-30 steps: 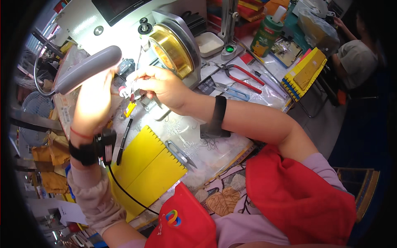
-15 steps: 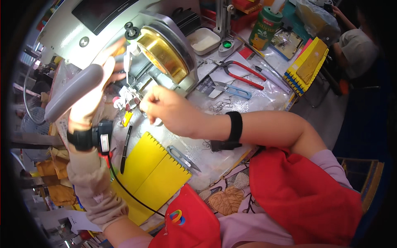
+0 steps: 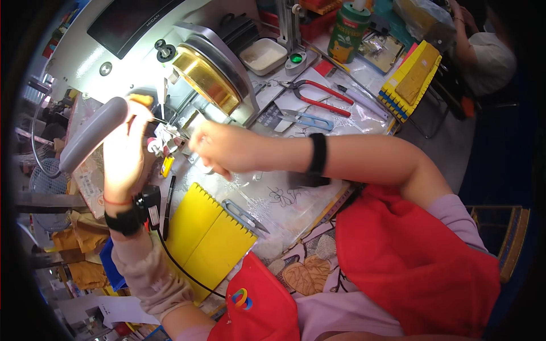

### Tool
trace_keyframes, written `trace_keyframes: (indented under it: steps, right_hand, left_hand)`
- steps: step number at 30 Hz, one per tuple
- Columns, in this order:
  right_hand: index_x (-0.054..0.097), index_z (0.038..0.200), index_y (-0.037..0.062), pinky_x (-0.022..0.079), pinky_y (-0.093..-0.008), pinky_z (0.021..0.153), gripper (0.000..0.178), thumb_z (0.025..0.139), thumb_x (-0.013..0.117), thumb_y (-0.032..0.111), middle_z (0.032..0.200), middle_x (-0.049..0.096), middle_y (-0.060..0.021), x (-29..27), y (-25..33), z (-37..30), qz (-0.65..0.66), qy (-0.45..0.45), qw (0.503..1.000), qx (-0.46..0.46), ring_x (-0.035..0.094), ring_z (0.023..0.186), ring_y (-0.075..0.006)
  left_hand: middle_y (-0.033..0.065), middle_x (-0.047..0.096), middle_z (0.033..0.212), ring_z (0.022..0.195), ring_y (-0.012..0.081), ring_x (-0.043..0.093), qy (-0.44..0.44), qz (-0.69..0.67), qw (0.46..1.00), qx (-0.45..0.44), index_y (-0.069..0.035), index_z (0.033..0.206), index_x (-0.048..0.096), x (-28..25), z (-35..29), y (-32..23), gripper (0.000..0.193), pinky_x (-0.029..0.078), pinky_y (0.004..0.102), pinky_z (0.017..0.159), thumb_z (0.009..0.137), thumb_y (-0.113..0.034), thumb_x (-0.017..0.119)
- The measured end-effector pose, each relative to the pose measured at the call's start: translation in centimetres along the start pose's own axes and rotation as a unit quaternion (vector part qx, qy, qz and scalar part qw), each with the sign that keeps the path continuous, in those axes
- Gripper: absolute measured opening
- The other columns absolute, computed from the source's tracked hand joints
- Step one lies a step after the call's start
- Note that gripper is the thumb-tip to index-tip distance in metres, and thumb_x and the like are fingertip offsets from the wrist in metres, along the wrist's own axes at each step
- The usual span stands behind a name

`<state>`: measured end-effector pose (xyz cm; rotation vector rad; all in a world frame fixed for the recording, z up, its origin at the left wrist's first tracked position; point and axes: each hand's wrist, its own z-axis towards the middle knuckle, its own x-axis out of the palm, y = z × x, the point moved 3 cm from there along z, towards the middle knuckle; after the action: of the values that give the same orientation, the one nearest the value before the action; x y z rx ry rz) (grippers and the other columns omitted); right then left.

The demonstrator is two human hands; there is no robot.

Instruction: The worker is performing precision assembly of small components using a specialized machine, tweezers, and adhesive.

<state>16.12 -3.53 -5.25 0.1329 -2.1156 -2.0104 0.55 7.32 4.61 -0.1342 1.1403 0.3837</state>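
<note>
A white machine (image 3: 79, 68) with a dark screen carries a gold ribbon reel (image 3: 207, 79). Beneath the reel is a small metal mechanism (image 3: 170, 133) with a pink-tipped knob. My right hand (image 3: 222, 148) is at the near side of this mechanism. Its fingers are curled together, slightly blurred, and whatever they may pinch is too small to make out. To the left, my left hand (image 3: 122, 156) is raised beside the mechanism, brightly lit, its fingers stretched upward. A grey lamp head (image 3: 96, 133) hides part of them. I see nothing in that hand.
Yellow notched boards (image 3: 210, 238) lie in front, with thread snips (image 3: 244, 216) and a black pen (image 3: 169, 207). Red-handled pliers (image 3: 321, 99), blue snips (image 3: 310, 119) and a green canister (image 3: 348, 34) are at the right. Another person (image 3: 483, 62) sits far right.
My left hand has drawn back from the reel, toward the lamp. My right hand stays by the mechanism, its fingers turned a little. The whole view has shifted slightly.
</note>
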Motion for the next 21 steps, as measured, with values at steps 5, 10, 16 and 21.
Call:
trace_keyframes:
  steps: [5,10,16,21]
  right_hand:
    - [0.059,0.095,0.0095,0.049,-0.0344,0.072,0.011,0.086,0.053,0.012,0.085,0.056,-0.0073,-2.9,0.6,-5.7,-0.562,-0.012,0.776,-0.287,0.059,0.084,-0.0207]
    - [0.059,0.093,0.0083,0.048,-0.0359,0.079,0.012,0.083,0.054,0.014,0.092,0.056,-0.0059,-3.4,0.1,-5.4,-0.685,0.077,0.676,-0.258,0.057,0.094,-0.0247]
    - [0.057,0.094,0.0083,0.047,-0.0369,0.079,0.016,0.083,0.062,0.018,0.092,0.056,-0.0071,-2.4,0.7,-4.2,-0.577,0.012,0.763,-0.292,0.057,0.093,-0.0253]
    - [0.057,0.088,0.008,0.047,-0.0379,0.072,0.018,0.08,0.068,0.02,0.089,0.055,-0.0084,-1.9,3.6,-7.0,-0.55,-0.005,0.767,-0.331,0.057,0.083,-0.0266]
  left_hand:
    - [0.0108,0.063,0.101,0.089,0.0275,0.06,-0.126,0.226,0.966,-0.02,-0.004,0.115,0.064,-2.2,-1.6,-2.4,0.036,0.049,0.0331,0.08,0.08,0.006,0.062]
    - [0.0114,0.066,0.096,0.08,0.0169,0.059,-0.156,-0.171,0.971,-0.059,0.003,0.113,0.062,-2.1,-0.8,-3.2,0.023,0.049,0.0278,0.07,0.092,0.003,0.055]
    - [0.0119,0.064,0.1,0.082,0.0156,0.06,-0.186,-0.589,0.766,-0.177,0.005,0.114,0.058,0.1,-1.2,-2.3,0.02,0.049,0.028,0.072,0.098,-0.006,0.05]
    - [0.0145,0.063,0.101,0.083,0.0174,0.06,-0.197,-0.669,0.692,-0.184,0.006,0.114,0.058,0.5,-1.1,-1.2,0.022,0.05,0.0293,0.075,0.098,-0.006,0.051]
